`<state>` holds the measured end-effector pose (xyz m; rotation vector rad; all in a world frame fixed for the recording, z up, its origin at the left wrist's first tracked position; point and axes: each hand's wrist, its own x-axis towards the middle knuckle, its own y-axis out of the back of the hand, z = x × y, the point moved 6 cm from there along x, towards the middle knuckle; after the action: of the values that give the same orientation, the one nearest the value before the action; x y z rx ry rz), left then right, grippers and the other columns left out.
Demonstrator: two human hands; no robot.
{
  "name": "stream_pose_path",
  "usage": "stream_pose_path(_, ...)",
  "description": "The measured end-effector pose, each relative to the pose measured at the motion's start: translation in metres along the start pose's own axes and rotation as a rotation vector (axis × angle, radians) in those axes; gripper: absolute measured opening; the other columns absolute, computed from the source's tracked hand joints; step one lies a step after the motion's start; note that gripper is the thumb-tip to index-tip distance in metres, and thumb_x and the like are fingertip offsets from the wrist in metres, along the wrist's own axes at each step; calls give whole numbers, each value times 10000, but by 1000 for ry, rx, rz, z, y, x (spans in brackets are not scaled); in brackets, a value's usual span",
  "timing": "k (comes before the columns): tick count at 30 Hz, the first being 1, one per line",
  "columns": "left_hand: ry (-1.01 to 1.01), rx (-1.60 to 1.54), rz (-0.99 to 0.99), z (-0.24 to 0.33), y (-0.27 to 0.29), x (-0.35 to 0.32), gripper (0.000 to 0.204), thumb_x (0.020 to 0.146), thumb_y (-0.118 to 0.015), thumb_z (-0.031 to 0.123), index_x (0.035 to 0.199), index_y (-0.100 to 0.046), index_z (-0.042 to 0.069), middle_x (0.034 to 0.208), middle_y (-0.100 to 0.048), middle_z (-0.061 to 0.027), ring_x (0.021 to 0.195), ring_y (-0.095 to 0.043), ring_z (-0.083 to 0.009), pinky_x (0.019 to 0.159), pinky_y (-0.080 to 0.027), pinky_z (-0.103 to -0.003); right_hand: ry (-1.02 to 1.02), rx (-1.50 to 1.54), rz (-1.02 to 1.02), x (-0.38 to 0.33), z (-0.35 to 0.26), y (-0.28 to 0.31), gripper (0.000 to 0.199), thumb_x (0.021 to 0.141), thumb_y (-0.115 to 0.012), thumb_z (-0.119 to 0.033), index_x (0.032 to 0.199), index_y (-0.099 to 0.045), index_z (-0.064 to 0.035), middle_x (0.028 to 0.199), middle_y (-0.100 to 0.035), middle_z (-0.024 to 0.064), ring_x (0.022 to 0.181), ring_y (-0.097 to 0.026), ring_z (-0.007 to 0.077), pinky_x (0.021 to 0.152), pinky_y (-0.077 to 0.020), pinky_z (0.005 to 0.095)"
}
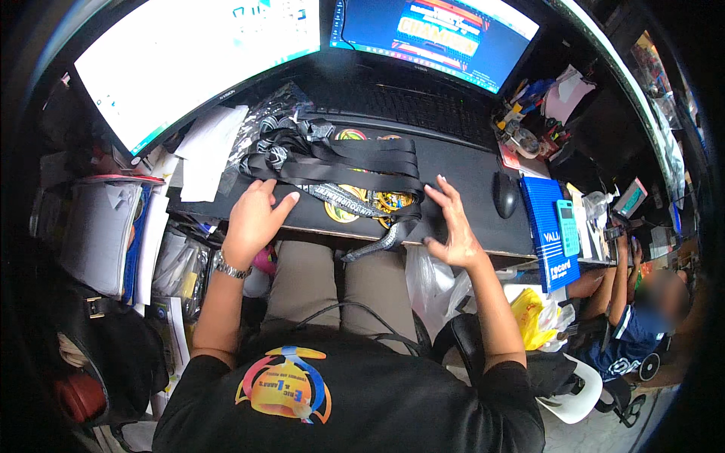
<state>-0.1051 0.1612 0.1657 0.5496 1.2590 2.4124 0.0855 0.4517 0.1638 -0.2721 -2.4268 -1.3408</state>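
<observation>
A bundle of black ribbons (370,155), some with pale printing, lies in long folds on the dark desk in front of me. Round gold medals (341,212) show beneath and beside the ribbons, partly covered by them. My left hand (257,219) is at the left end of the bundle, thumb apart and fingertips by the lowest ribbon. At the folded right end rests my right hand (455,226), its fingers spread along the ribbon edges. Neither hand is closed around anything. One printed ribbon end (381,243) hangs over the desk's front edge.
Behind the bundle are a black keyboard (408,106) and two lit monitors (204,60). To the right are a black mouse (505,195), a blue record book (548,234) and a teal calculator (568,226). White papers (208,155) lie left. Another person (634,325) sits at far right.
</observation>
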Motion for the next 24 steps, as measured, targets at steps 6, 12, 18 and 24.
stream_pose_path(6,-134,20,126,21,-16,17,700,865,-650,484,1224,-546,-107,982,-593,-206,804,-585,-331,761,-486,-362,-81,-191,-29,12,-13,-21,1183,517,-892,-351,1506,-269,-169,1548,-140,265,1446,-116,455,1155,-146,577)
stream_pose_path(12,-114,-329,6,34,-32,28,760,899,-640,443,1503,-298,135,1200,-569,-268,873,-608,-226,812,-494,-341,-72,-123,87,49,-18,-34,1057,588,-836,-254,1490,-297,-143,1528,-195,279,1437,-151,457,1152,-141,588)
stream_pose_path(18,-68,-821,-74,49,-47,47,728,968,-569,384,1544,-180,167,1281,-534,-262,1060,-561,-179,921,-449,-327,-256,-371,-80,97,1,-43,942,675,-786,-226,1481,-309,-126,1495,-281,286,1441,-156,441,1153,-126,600)
stream_pose_path(24,-44,-881,-187,54,-52,48,600,986,-553,318,1491,-305,110,1237,-575,-112,1099,-554,-163,930,-445,-312,-221,-396,-319,154,3,-66,943,688,-776,-256,1493,-296,-156,1437,-421,211,1408,-280,398,1132,-153,636)
